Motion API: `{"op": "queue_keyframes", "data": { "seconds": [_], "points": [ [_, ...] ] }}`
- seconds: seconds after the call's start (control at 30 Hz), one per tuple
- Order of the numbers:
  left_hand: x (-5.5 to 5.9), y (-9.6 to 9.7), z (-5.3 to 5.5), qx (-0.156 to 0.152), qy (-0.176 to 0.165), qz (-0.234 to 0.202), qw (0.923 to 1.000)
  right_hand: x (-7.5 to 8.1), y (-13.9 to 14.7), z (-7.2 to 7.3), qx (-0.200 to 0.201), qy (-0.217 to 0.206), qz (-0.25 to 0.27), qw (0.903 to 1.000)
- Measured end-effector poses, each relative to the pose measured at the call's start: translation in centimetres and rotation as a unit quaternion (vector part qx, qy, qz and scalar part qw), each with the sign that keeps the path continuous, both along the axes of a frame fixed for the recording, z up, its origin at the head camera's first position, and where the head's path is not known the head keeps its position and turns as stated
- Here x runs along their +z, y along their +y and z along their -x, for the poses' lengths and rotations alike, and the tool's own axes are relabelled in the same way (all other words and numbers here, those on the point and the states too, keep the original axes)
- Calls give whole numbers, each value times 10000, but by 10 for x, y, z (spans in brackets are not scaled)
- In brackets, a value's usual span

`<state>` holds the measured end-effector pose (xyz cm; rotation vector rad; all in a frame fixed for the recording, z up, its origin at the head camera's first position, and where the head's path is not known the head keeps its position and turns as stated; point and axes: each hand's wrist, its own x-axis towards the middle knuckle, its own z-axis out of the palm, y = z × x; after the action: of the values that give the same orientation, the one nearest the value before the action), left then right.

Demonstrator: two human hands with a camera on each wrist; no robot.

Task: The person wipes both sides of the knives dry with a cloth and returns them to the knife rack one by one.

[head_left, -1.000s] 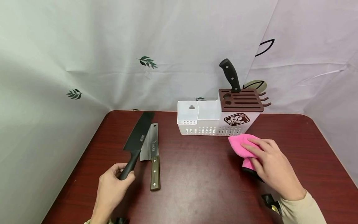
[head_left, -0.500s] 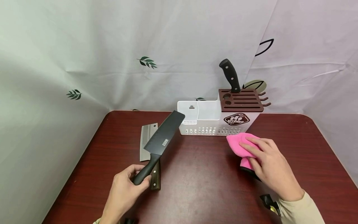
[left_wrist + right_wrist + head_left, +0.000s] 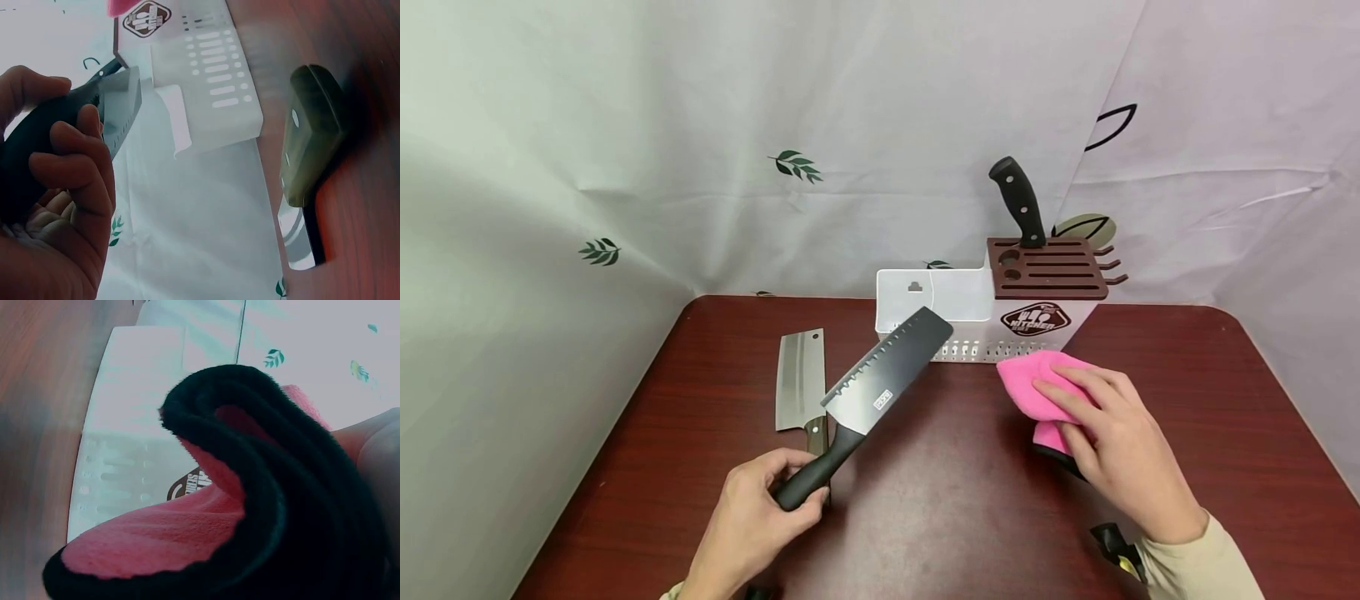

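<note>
My left hand [image 3: 752, 517] grips the black handle of a kitchen knife [image 3: 887, 379] with a broad dark blade, held tilted above the table and pointing up to the right. In the left wrist view the fingers [image 3: 75, 162] curl round that handle. Beneath and left of it lies a cleaver [image 3: 800, 379] with a silver blade and a wooden handle [image 3: 303, 137], partly hidden by the hand in the head view. My right hand [image 3: 1131, 454] holds a folded pink cloth [image 3: 1037, 387] with a dark underside, which fills much of the right wrist view [image 3: 162, 534].
A white perforated knife holder [image 3: 970, 350] with a brown slotted top [image 3: 1060, 279] stands at the back. A black-handled knife [image 3: 1020, 204] is upright in one slot. Hooks stick out at the holder's right. White curtains [image 3: 625, 125] enclose the dark red table [image 3: 925, 500].
My left hand has carried the knife to the right and turned its blade, uncovering the cleaver's blade and covering part of its handle. My right hand has shifted slightly left with the cloth.
</note>
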<state>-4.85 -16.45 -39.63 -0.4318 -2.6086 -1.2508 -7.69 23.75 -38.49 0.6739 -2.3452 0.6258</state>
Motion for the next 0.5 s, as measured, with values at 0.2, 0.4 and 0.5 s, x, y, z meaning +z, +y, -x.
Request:
{"op": "queue_keyframes", "data": {
  "seconds": [0.2,0.4,0.5],
  "points": [
    [-4,8,2,-549,356,100,9978,5,-5,-2,115,173,76,9998],
    [-7,19,3,-987,536,180,9935,9,-18,-4,353,423,170,9983],
    [-9,24,3,-1112,510,222,9922,10,-25,-5,491,432,133,9978]
  ]
}}
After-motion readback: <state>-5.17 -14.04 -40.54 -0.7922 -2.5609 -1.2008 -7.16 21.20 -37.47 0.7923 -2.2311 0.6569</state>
